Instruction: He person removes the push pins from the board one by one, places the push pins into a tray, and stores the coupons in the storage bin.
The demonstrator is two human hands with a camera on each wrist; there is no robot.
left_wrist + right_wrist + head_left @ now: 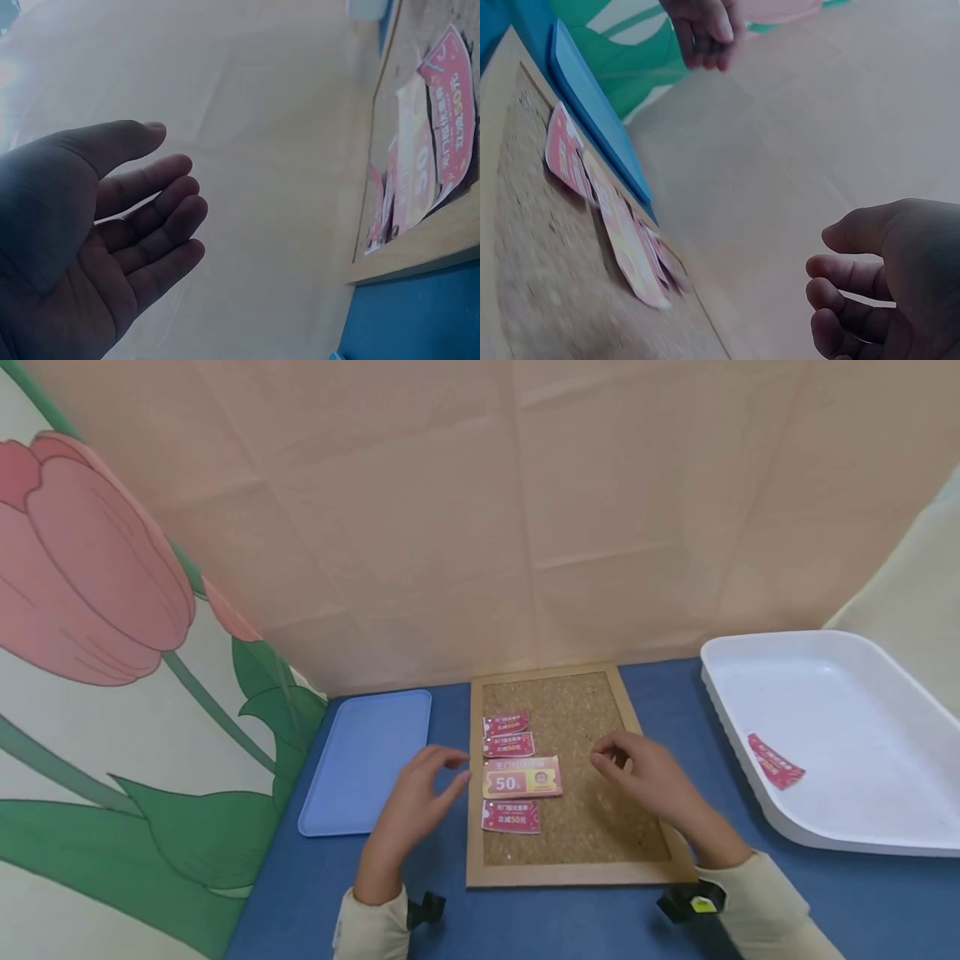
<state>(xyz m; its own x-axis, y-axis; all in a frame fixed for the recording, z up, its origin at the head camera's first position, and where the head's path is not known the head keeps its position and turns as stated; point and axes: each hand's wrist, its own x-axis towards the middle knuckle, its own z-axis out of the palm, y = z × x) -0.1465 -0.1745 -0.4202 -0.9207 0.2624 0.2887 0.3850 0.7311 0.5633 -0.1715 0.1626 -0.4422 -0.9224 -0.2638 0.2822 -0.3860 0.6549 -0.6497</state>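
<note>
A wood-framed cork board point(592, 810) lies on the blue table. Along its left side several paper coupons sit in a column: two small pink ones point(508, 745) at the top, a larger pink-and-yellow one point(522, 777) marked 50, and another small pink coupon point(511, 817) below. My left hand point(420, 797) hovers at the board's left edge, fingers relaxed and nothing in them. Above the board's right half is my right hand point(648, 777), its fingers loosely bent and, in the right wrist view, thumb apart from fingertips with nothing between.
To the right stands a large white tray point(840, 693) with one pink coupon point(775, 762) in it. A shallow blue tray point(367, 760) lies left of the board. Behind the table hangs a beige cloth point(450, 527); a tulip-patterned wall point(97, 568) rises on the left.
</note>
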